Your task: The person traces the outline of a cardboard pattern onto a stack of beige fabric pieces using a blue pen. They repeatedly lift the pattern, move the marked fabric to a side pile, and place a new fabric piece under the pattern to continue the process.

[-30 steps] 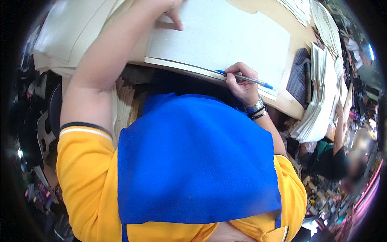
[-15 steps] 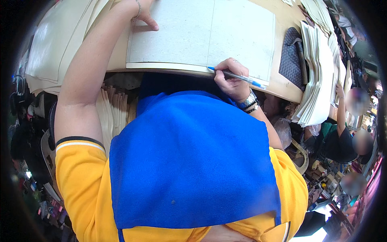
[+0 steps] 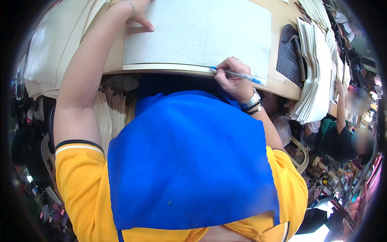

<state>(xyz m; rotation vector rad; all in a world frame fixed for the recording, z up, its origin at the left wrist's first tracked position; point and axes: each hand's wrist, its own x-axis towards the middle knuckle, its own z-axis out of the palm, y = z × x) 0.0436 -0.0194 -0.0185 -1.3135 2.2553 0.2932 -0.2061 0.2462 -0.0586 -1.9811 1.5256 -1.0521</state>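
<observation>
A large pale grey sheet [image 3: 173, 36] with a thin line across its middle lies flat on the table, on top of a cream sheet [image 3: 169, 67] whose strip shows along the near edge. My left hand [image 3: 141, 16] rests at the grey sheet's far left side, thumb spread out on it; the other fingers are mostly cut off by the upper edge of the view. In my right hand [image 3: 235, 80] is a clear pen with blue ends [image 3: 244, 76], held between thumb and fingers. Its blue tip points left and meets the near edge of the sheets.
Big cream sheets [image 3: 56, 44] are piled at the left. On the right, a dark patterned piece [image 3: 288, 56] lies beside a stack of cream sheets [image 3: 316, 72]. More sheets [image 3: 111, 111] stand below the table's edge. Another person [image 3: 340, 133] is at the far right.
The pen tip in my right hand has slid a little to the right along the near edge of the sheets. My left hand keeps its place on the grey sheet.
</observation>
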